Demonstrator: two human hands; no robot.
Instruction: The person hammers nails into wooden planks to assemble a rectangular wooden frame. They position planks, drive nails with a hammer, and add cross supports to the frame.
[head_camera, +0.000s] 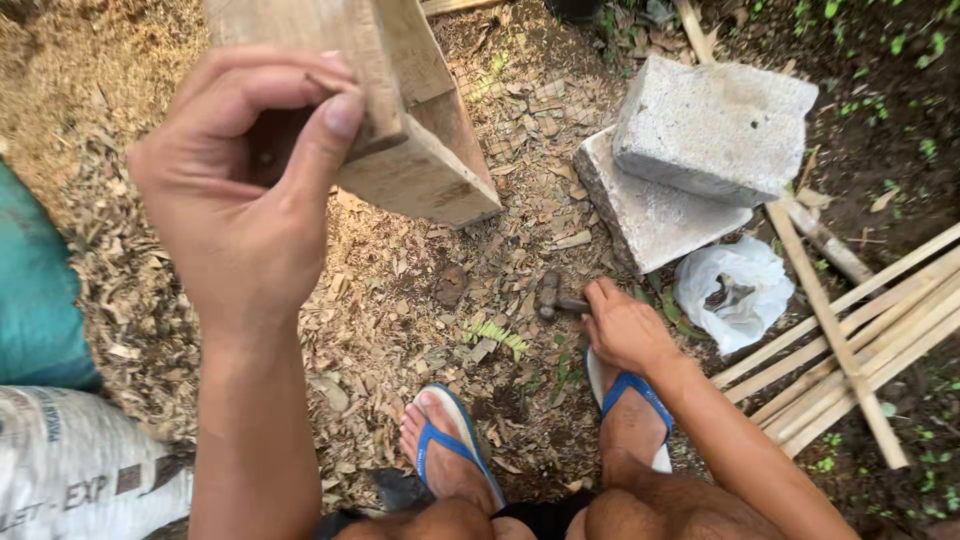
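- The fingers (300, 110) of the left hand (240, 200) are clamped on the edge of a wooden frame (420, 130), thumb pressed on its top board, holding it up off the ground.
- The right hand (625, 325) reaches down; its fingers are half curled, touching the handle of a hammer (553, 297) lying in the wood chips, not yet closed round it.
- Judged step: picking up the hammer; next calls for a full grip on the handle.
- Beyond: two concrete blocks (700, 130), a white bag (735, 285), bamboo slats (880, 330).

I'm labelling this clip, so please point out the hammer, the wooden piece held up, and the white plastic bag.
hammer (549, 296), head view, on its metal head.
wooden piece (420, 150), head view, on its lit side face.
white plastic bag (735, 290), head view, on its crumpled middle.
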